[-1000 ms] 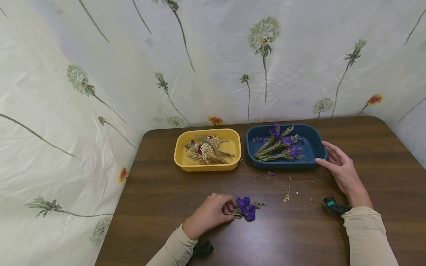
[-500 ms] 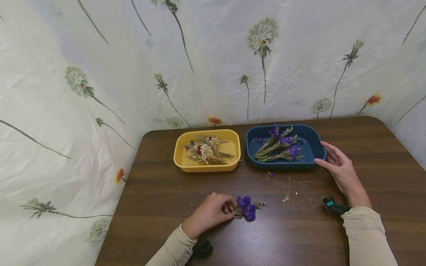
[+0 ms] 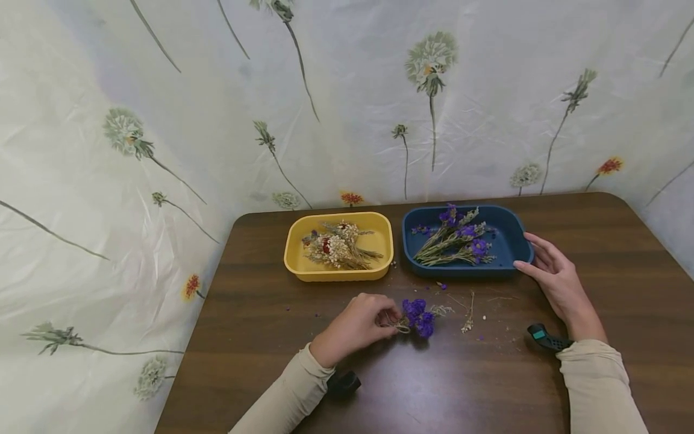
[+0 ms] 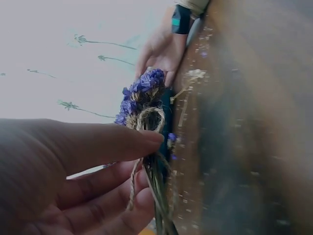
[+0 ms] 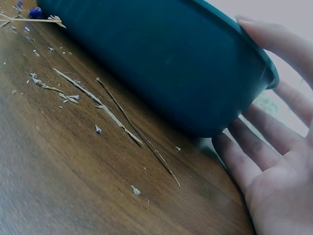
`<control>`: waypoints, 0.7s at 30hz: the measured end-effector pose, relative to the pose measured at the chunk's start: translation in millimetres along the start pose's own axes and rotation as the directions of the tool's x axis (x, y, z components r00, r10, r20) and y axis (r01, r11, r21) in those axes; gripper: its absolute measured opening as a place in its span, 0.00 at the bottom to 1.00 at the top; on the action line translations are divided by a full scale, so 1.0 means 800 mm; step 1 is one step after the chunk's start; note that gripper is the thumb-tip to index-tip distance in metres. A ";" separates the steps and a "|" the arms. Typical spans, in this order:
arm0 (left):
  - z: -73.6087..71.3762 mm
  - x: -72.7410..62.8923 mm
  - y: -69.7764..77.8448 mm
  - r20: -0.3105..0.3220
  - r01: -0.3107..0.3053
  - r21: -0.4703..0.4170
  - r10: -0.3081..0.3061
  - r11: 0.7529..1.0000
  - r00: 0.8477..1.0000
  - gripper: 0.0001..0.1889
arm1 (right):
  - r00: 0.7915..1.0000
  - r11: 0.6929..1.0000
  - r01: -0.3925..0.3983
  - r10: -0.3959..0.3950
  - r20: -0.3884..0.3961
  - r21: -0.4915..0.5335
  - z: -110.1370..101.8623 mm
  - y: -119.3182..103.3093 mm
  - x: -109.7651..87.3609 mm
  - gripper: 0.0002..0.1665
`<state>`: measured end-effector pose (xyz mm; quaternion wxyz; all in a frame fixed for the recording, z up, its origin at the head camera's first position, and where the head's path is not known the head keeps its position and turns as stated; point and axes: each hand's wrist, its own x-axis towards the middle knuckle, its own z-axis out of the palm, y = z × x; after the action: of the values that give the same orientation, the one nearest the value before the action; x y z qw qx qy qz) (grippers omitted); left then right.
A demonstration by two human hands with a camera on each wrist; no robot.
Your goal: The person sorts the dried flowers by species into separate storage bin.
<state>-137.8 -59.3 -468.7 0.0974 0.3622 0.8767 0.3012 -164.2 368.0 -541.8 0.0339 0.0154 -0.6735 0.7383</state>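
Note:
My left hand (image 3: 360,322) pinches a small bunch of dried purple flowers (image 3: 420,316) by its stems, just above the table. The left wrist view shows a twine bow (image 4: 150,120) round the stems near thumb and fingertips, with the blooms beyond. At the back right is a blue tray (image 3: 463,271) with several purple dried-flower bunches (image 3: 461,238) lying in it. My right hand (image 3: 561,286) rests against that tray's right end. In the right wrist view its thumb touches the rim and the other fingers lie spread along the tray's end, fairly straight.
A yellow tray (image 3: 338,275) with cream and red dried-flower bunches (image 3: 338,247) stands left of the blue one. Loose stems (image 3: 469,310), petals and crumbs lie on the brown table (image 3: 434,386) before the trays. A floral curtain (image 3: 347,108) hangs behind.
My left hand has lifted the purple bunch off the table and carried it a little to the right and away from me. The right hand stays at the blue tray.

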 end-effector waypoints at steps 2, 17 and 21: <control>-0.005 0.010 0.003 -0.005 -0.018 -0.003 0.018 1.000 1.000 0.07 | 1.000 1.000 0.000 0.000 0.001 0.001 -0.001 0.000 0.000 0.41; -0.036 0.092 0.021 -0.024 -0.065 -0.060 0.063 0.996 0.998 0.07 | 1.000 1.000 0.000 0.000 -0.011 -0.013 0.000 -0.003 0.001 0.41; -0.040 0.118 0.024 -0.013 -0.061 -0.061 0.060 0.996 0.998 0.07 | 1.000 1.000 0.016 -0.016 0.002 0.010 0.001 -0.004 0.000 0.41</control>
<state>-207.0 2.5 -427.4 0.0943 0.3838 0.8562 0.3327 -163.9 367.8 -538.7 0.0390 0.0219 -0.6697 0.7413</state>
